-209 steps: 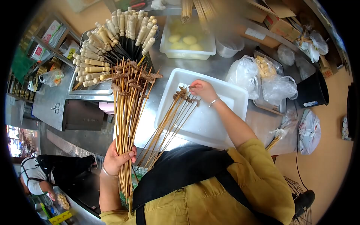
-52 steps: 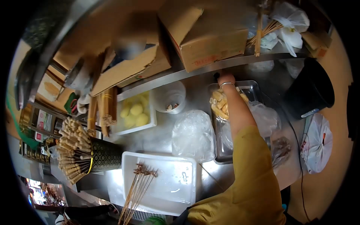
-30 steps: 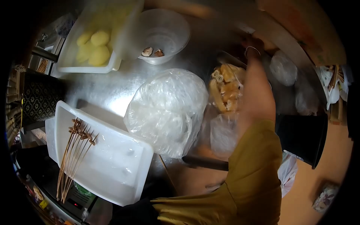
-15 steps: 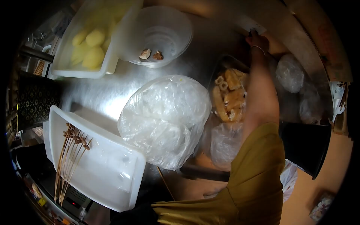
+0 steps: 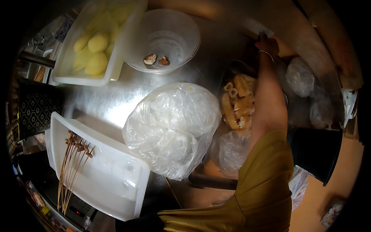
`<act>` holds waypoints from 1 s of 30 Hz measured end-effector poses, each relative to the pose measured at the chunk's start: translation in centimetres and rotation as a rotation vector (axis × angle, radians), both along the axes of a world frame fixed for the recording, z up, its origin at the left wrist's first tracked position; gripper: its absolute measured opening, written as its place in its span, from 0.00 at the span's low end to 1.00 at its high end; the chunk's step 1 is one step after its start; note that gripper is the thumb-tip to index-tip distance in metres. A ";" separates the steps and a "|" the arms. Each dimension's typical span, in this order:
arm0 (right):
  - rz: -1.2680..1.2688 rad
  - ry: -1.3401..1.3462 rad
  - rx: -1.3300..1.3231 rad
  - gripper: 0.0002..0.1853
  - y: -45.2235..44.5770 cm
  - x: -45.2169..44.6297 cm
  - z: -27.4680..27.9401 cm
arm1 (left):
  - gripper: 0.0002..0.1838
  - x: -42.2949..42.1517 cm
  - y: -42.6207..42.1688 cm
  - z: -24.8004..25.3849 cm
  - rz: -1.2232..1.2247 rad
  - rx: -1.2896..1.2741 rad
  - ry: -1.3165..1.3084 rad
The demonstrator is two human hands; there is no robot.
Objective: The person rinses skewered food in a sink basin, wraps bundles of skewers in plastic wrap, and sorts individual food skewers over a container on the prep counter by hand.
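My right hand (image 5: 268,45) is stretched out to the far upper right, in a white wrist band. Its fingers are closed on or against a small dark thing, too unclear to name, at a pale panel (image 5: 253,28). Under my forearm is a tray (image 5: 237,66) of fried dough pieces (image 5: 243,102), partly hidden by the arm. A clear plastic bag (image 5: 234,152) lies at the tray's near end. My left hand is out of view.
A large plastic-covered bundle (image 5: 174,127) sits mid-table. A white tub (image 5: 116,166) holds skewers (image 5: 73,166) with brown pieces. Beyond stand a clear bowl (image 5: 174,34) with two mushroom pieces (image 5: 164,60) and a tub (image 5: 81,80) of peeled potatoes (image 5: 97,63). A black bin (image 5: 315,150) stands right.
The whole view has shifted slightly, so the table things appear a little lower. My right hand stays at the pale panel.
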State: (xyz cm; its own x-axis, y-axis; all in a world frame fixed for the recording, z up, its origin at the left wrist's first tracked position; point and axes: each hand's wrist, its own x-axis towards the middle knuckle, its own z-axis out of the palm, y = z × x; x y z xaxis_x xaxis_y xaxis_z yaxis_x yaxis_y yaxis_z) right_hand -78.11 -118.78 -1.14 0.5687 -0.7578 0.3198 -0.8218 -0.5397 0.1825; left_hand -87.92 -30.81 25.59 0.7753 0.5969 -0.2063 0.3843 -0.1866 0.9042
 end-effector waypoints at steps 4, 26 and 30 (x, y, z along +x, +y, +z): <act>0.020 -0.663 0.208 0.18 -2.5 0.6 -3.1 | 0.11 0.3 0.0 0.2 -0.057 -0.095 -0.004; 0.025 -0.338 0.348 0.12 -1.2 -1.3 -0.6 | 0.25 -0.7 1.9 -1.1 -0.018 -0.005 0.019; 0.040 -0.421 0.510 0.11 2.6 -2.7 -0.2 | 0.28 -1.4 4.7 -1.0 -0.031 -0.012 -0.017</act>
